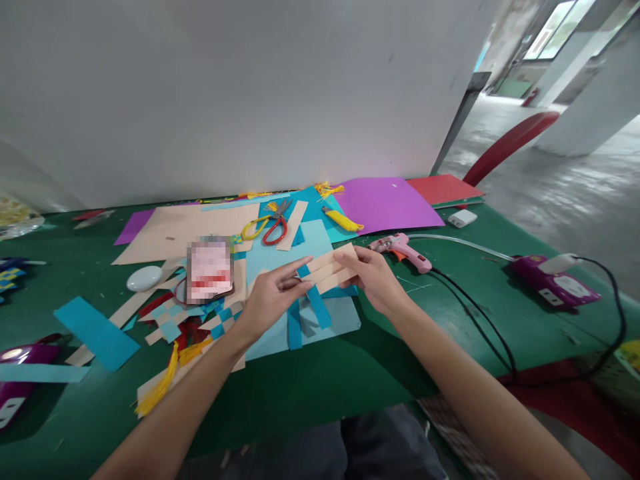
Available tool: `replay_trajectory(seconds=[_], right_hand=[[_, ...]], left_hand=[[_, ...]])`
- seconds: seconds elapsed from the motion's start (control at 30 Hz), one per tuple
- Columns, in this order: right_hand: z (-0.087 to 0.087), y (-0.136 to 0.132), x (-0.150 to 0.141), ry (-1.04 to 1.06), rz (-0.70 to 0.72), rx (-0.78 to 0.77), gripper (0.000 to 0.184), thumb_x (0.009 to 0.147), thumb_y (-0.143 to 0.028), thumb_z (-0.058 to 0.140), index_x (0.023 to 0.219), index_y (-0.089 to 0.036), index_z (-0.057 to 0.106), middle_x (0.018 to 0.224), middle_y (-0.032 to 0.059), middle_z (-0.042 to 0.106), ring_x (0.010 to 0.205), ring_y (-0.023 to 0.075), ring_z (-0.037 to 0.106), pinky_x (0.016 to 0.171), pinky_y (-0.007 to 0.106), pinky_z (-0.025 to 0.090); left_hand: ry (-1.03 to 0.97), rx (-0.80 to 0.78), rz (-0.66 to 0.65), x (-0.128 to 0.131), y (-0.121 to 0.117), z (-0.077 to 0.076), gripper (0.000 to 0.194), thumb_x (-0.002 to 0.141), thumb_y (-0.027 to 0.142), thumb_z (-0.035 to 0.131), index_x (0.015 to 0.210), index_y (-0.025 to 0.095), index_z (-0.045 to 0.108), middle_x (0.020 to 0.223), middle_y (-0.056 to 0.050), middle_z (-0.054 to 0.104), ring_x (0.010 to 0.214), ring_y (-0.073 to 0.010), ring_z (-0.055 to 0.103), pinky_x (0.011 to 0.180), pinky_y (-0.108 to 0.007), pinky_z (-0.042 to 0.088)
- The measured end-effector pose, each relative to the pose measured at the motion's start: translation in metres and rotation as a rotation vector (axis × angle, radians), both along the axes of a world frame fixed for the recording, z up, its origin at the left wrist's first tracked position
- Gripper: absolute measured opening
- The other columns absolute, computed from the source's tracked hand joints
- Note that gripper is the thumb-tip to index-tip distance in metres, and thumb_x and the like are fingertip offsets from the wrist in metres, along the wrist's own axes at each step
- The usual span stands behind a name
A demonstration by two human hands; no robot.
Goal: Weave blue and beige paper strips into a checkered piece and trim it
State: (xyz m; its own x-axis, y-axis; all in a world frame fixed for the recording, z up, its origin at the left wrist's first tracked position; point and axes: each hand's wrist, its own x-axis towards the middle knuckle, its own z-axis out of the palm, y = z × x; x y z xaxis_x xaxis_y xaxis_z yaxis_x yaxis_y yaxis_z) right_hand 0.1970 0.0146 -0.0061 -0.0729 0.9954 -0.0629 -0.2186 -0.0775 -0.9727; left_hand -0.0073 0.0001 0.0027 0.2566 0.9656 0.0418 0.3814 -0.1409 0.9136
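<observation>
Between my two hands are several beige paper strips [329, 270] lying side by side, with a blue paper strip [319, 307] crossing them near their left end. My left hand [273, 297] is closed on that left end, its fingers at the blue strip. At the other end, my right hand [373, 277] pinches the beige strips, thumb on top. Beneath them lies a light blue sheet [345, 320] with another blue strip [295, 327] on it. Scissors [275, 227] with one yellow and one red handle rest just beyond, beside a yellow utility knife [344, 220].
A pink glue gun [407, 252] lies right of my right hand, its black cable running to a purple power strip [555, 283]. Woven paper pieces and yellow tassels [165, 383] crowd the left. Purple card [390, 203] lies against the grey partition [240, 100]. A red chair [510, 147] stands behind.
</observation>
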Motion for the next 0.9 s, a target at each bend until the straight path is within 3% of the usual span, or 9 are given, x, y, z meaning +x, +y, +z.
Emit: replay_trajectory(seconds=[0.53, 0.67, 0.8, 0.9], right_hand=[[0.0001, -0.0017, -0.0009, 0.081, -0.039, -0.015, 0.022, 0.072, -0.037, 0.071, 0.079, -0.017, 0.067, 0.071, -0.0009, 0.056, 0.062, 0.0109, 0.053, 0.048, 0.022, 0.051], [0.0014, -0.0002, 0.0002, 0.097, 0.023, -0.046, 0.022, 0.071, -0.033, 0.072, 0.084, -0.017, 0.064, 0.076, -0.0004, 0.06, 0.065, 0.011, 0.057, 0.053, 0.022, 0.054], [0.0012, 0.0019, 0.0005, 0.102, 0.123, -0.11, 0.041, 0.06, -0.02, 0.079, 0.096, -0.018, 0.059, 0.076, -0.0018, 0.063, 0.068, 0.0114, 0.061, 0.068, 0.028, 0.058], [0.0001, 0.0021, -0.0001, 0.094, 0.073, -0.121, 0.059, 0.058, -0.013, 0.078, 0.111, -0.019, 0.055, 0.07, -0.0045, 0.062, 0.064, 0.0115, 0.062, 0.073, 0.032, 0.059]], left_hand=[[-0.07, 0.057, 0.05, 0.0035, -0.0005, 0.0019, 0.051, 0.076, 0.038, 0.071, 0.123, 0.02, 0.062, 0.091, -0.003, 0.074, 0.087, -0.0212, 0.069, 0.071, -0.024, 0.057], [-0.083, 0.059, 0.051, 0.0019, 0.0006, 0.0, 0.051, 0.076, 0.037, 0.072, 0.123, 0.019, 0.062, 0.091, -0.003, 0.074, 0.087, -0.0217, 0.069, 0.071, -0.025, 0.057], [-0.094, 0.079, 0.069, -0.0002, 0.0021, -0.0004, 0.053, 0.077, 0.036, 0.072, 0.125, 0.018, 0.061, 0.094, -0.004, 0.074, 0.088, -0.0218, 0.068, 0.072, -0.026, 0.058], [-0.077, 0.085, 0.078, -0.0006, 0.0022, 0.002, 0.051, 0.077, 0.037, 0.071, 0.123, 0.018, 0.062, 0.102, -0.005, 0.072, 0.089, -0.0222, 0.067, 0.074, -0.028, 0.058]])
